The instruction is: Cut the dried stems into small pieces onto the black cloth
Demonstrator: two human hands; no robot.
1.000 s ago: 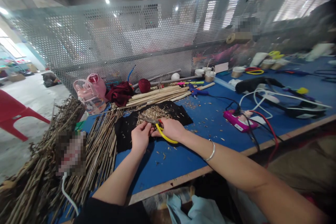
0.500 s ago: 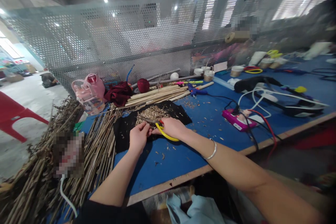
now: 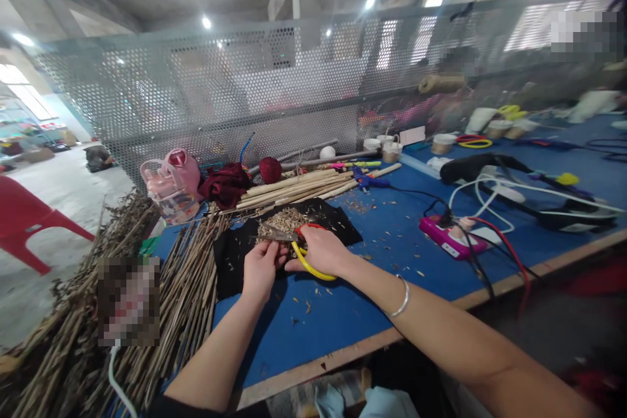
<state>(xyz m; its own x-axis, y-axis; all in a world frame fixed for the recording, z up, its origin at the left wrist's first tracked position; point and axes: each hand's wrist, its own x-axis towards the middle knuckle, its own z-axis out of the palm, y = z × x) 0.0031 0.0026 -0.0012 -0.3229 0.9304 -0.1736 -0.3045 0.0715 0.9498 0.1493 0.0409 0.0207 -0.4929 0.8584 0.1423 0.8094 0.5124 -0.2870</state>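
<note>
Scissors (image 3: 296,250) gripped in right hand (image 3: 321,252), left hand (image 3: 261,269) curled alongside, its hold unclear

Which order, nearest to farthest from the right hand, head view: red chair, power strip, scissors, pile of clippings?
1. Scissors: in the right hand
2. Pile of clippings: just beyond it
3. Power strip: off to the right
4. Red chair: far left

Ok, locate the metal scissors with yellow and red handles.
Head view, just below centre: the scissors are in the right hand, blades above the black cloth.
</note>
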